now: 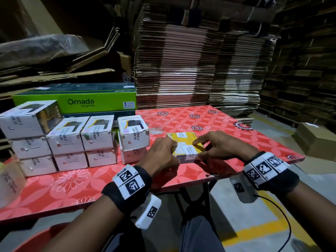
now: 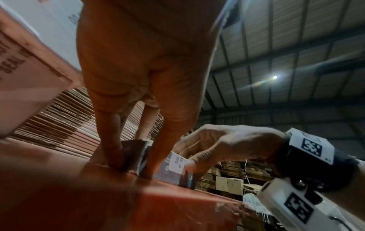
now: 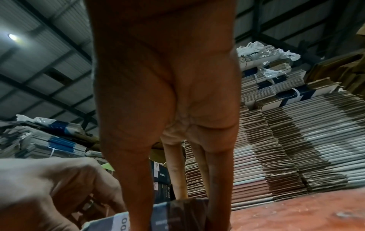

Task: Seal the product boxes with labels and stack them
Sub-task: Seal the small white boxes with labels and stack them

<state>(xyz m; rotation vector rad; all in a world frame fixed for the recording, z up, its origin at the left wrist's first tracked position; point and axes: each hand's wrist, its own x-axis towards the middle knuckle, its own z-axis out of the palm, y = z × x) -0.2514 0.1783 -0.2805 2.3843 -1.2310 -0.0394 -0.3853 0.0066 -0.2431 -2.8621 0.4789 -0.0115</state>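
A flat product box (image 1: 183, 145) with a yellow top lies on the red flowered table (image 1: 209, 120). A white seal label (image 1: 191, 151) wraps from its top over the near edge, and a second label (image 1: 181, 134) sits at the far end. My left hand (image 1: 171, 149) grips the box's left side with curled fingers. My right hand (image 1: 199, 149) pinches the box's near right corner, index finger on the top by the label and thumb on the front face. The left wrist view shows my left fingers (image 2: 110, 140) down on the box (image 2: 174, 165). The right wrist view shows the box (image 3: 177, 215) under my right fingers (image 3: 138, 179).
Several stacks of sealed white boxes (image 1: 65, 139) fill the table's left; the nearest stack (image 1: 133, 137) stands just left of my left hand. Behind them lies a green Omada carton (image 1: 81, 103). Tall piles of flattened cardboard (image 1: 181, 60) rise beyond. A brown carton (image 1: 316, 140) sits on the floor to the right.
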